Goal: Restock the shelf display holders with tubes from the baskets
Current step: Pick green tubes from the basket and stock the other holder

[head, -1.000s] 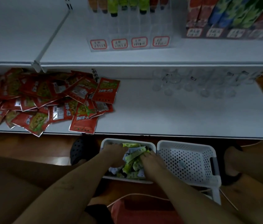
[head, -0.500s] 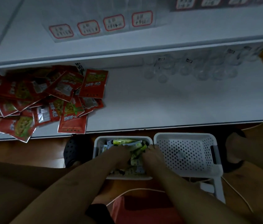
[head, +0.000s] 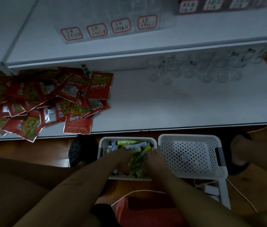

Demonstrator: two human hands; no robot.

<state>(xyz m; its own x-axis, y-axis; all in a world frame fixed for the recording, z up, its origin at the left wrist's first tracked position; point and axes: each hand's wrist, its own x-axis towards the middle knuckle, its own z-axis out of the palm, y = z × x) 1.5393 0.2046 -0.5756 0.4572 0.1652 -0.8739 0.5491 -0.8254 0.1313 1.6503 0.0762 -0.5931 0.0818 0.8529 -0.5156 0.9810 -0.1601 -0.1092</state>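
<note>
Tubes (head: 134, 158) are sitting piled in the left basket (head: 126, 138) on the floor, mostly green-yellow, a few white. Both hands are digging into the pile. The left hand (head: 123, 155) is pressing in from its left side and the right hand (head: 154, 157) from its right, with tubes bunching between them. The fingertips are buried, so I can't tell whether either hand is gripping tubes or lying loose. One yellow tube (head: 126, 142) is lying crosswise just beyond the left hand, along the far wall.

The right basket (head: 187, 137), white and perforated, is sitting just right of the right hand, beside the left basket. The lower shelf (head: 170, 104) is running just beyond both hands. Red packets (head: 47, 99) are lying heaped on it, beyond and left of the left hand. Clear cups (head: 195, 71) are standing well beyond the right hand. Holders (head: 108, 15) with red-bordered labels (head: 121, 25) are sitting farther beyond on the upper shelf. A black clog (head: 77, 151) is sitting just left of the left hand. A white cable (head: 137, 192) is trailing under the forearms.
</note>
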